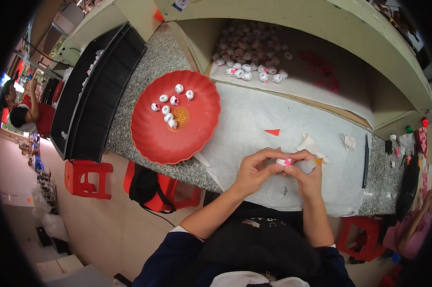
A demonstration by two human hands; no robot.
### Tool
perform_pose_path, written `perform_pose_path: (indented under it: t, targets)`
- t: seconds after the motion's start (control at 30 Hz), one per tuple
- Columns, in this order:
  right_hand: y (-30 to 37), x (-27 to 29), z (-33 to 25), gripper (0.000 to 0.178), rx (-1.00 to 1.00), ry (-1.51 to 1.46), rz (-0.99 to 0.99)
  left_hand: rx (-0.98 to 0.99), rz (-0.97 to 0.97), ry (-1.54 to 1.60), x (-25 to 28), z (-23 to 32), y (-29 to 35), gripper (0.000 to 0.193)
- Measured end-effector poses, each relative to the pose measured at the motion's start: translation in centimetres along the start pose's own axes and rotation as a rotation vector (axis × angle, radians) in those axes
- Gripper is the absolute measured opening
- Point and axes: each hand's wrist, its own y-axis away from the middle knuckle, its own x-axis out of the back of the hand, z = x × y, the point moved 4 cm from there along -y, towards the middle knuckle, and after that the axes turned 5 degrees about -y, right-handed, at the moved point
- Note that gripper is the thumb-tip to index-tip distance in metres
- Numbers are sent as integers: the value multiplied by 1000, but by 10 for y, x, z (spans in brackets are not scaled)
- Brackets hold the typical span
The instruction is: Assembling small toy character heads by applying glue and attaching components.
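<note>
Pink-white bead (284, 162), perhaps, in 2 hands (252, 171) (308, 181)

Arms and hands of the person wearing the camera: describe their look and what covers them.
The left hand and right hand are ungloved, with no watch or bracelet showing. Both forearms are bare below navy sleeves with white edging.

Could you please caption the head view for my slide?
Left hand and right hand hold a white-and-pink piece near a scalloped red dish.
</note>
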Motion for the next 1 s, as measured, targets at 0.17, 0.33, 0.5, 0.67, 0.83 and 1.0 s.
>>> perform_pose_path:
  t: [0.17,0.33,0.5,0.67,0.83,1.0]
  targets:
    - [-1,-14,-11,36,21,145,-4,-64,84,-350,12,32,5,22]
    - [2,23,-33,62,248,394,101,-193,319,-1197,63,105,-6,34]
    - [7,36,-25,40,193,135,103,-428,184,-1469,33,78,-89,39]
    - [10,32,-20,33,168,56,42,-264,-80,-1651,18,-2,-185,35]
    - [15,28,-24,25,196,41,56,-369,-40,-1770,26,-21,-190,33]
    - [18,43,-25,32,260,70,146,4,182,-1076,9,13,-137,26]
